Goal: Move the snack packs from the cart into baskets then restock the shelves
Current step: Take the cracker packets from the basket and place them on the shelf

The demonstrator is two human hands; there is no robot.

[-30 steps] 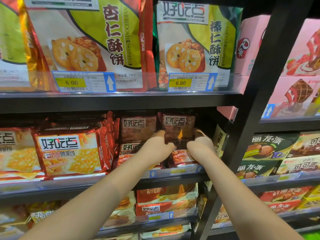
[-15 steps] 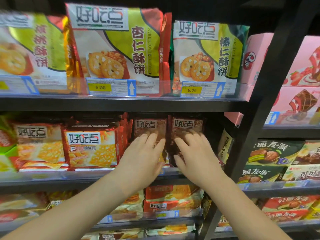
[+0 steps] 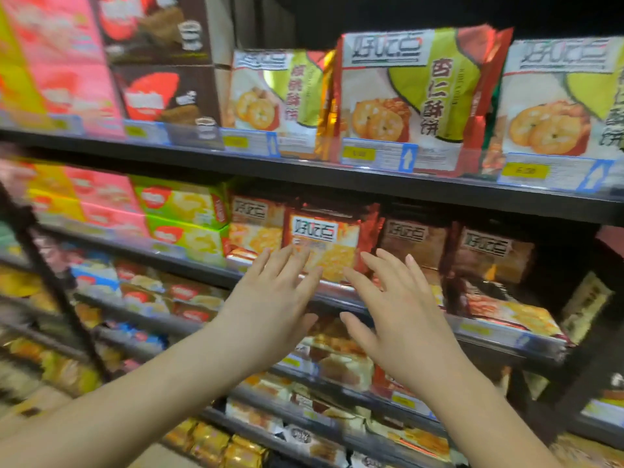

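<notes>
Centrally, left hand (image 3: 270, 307) and right hand (image 3: 400, 317), fingers straight, spread wide and holding nothing, are raised side by side before an orange snack pack (image 3: 326, 244) standing upright on the middle shelf (image 3: 209, 276), just left of two brown packs (image 3: 417, 244).

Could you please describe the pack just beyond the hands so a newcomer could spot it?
Find the middle shelf, under the row of green-and-white cookie bags. Beyond the left hand and right hand stands a red pack showing yellow crackers. Brown packs stand to its right; the left neighbour is paler, partly behind it.
</notes>
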